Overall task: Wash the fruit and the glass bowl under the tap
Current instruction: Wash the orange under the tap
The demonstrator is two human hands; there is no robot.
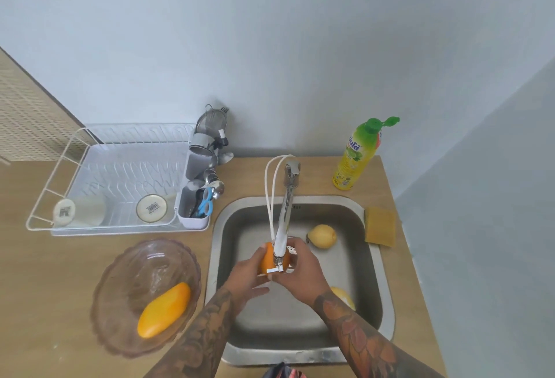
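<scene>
I see both hands over the middle of the sink (372,302), cupping an orange (267,259) right under the end of the tap (285,221). My left hand (246,275) comes in from 7 o'clock and wraps the orange's left side, fingers curled round it, with a few fingertips sticking out below toward 3 o'clock. My right hand (300,272) comes in from 5 o'clock and closes over the orange's right side, thumb and fingers bent round it up against the tap's tip. The tap's spout covers the top of the orange, so I cannot tell whether water is running.

In the sink, at 1 o'clock from the hands, a yellow pear-like fruit (322,236) lies on the basin floor, apart from them. At 4 o'clock a second pale yellow fruit (345,298) shows partly behind the right forearm.

On the counter at 8 o'clock from the sink stands the glass bowl (126,263), with a mango (163,310) lying in its near side. At 10 o'clock is a dish rack (114,179) with a utensil holder (195,197) at its right end. At 1 o'clock of the sink stands a bottle of dish soap (357,155), and a sponge (380,226) lies on the sink's right rim at 3 o'clock.
</scene>
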